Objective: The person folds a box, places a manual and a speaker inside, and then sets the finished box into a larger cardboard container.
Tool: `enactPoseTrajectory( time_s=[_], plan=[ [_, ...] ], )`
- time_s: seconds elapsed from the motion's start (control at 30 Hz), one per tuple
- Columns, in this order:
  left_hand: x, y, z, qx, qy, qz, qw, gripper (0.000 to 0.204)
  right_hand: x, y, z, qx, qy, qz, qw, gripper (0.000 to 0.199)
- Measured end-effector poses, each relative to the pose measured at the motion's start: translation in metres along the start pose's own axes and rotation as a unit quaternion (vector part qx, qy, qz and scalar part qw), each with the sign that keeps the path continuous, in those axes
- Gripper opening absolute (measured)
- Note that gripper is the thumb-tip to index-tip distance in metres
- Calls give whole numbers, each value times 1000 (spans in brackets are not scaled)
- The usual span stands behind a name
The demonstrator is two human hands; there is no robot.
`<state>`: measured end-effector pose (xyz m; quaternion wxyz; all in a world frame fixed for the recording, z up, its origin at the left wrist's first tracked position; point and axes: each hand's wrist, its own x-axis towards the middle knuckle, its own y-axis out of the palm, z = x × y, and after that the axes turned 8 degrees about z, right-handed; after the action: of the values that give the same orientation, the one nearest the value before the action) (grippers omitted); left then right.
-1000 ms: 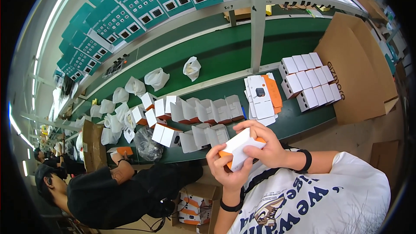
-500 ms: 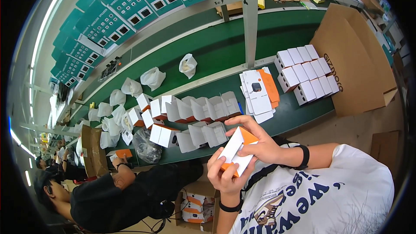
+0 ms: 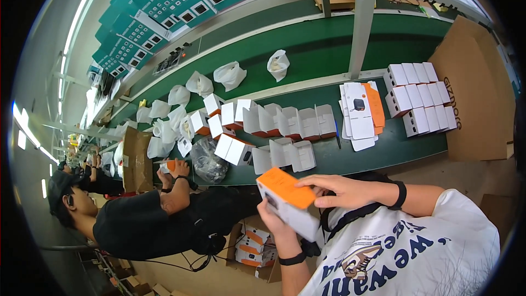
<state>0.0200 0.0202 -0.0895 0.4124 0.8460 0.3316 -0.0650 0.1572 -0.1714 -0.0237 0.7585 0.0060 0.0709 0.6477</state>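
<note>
A small white carton (image 3: 293,216) with an orange end panel is tilted in front of my body. My left hand (image 3: 274,223) is closed around its lower left side. Across the orange panel (image 3: 286,186) lie the stretched fingers of my right hand (image 3: 342,191), touching its right edge with the thumb apart below. A dark printed picture shows on the carton's side. Just beyond my hands, several open white cartons (image 3: 290,156) stand on the green bench (image 3: 361,164) with their flaps up.
Closed white boxes (image 3: 419,96) are stacked at the right beside a large brown carton (image 3: 476,93). Flat white and orange cartons (image 3: 359,115) lie nearer the middle. White bags (image 3: 230,75) line the back. At left, a co-worker (image 3: 142,222) handles a small orange-and-white box (image 3: 169,166).
The carton has turned in my hands, so its orange end now faces up. My right hand has loosened from pinching it to flat fingers. The whole view has swung left.
</note>
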Motion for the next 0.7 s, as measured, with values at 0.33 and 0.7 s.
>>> enactPoseTrajectory(
  time_s=[0.33, 0.7],
  plan=[
    [146, -190, -8, -377, -192, -108, 900, 64, -31, -151, -118, -126, 70, -527, 838, 41],
    [200, -211, 28, -84, -232, -337, 909, 79, -14, -252, -197, -266, 418, -499, 711, 112]
  ],
)
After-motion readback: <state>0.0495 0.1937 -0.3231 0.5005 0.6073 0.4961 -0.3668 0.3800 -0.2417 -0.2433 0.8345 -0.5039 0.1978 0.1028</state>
